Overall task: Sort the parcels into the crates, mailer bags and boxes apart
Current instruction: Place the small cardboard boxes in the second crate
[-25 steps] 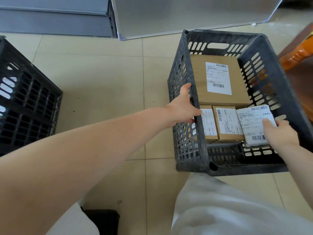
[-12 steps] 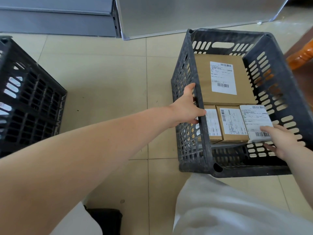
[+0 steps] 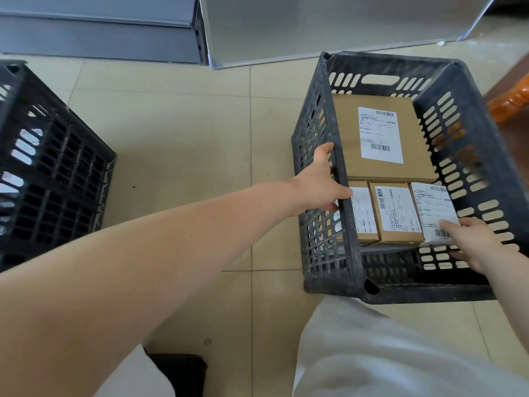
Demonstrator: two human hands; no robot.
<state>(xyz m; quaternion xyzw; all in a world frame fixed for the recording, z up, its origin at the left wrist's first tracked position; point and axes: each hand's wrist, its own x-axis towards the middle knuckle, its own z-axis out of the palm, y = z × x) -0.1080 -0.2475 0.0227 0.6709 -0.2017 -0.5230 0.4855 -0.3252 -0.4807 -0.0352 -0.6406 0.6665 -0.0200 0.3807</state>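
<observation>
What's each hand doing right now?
Left hand: gripping the crate wall.
Right hand: open, fingers pressing the small parcel.

Tiled floor (image 3: 177, 156), two black crates (image 3: 340, 224) (image 3: 51, 179)
</observation>
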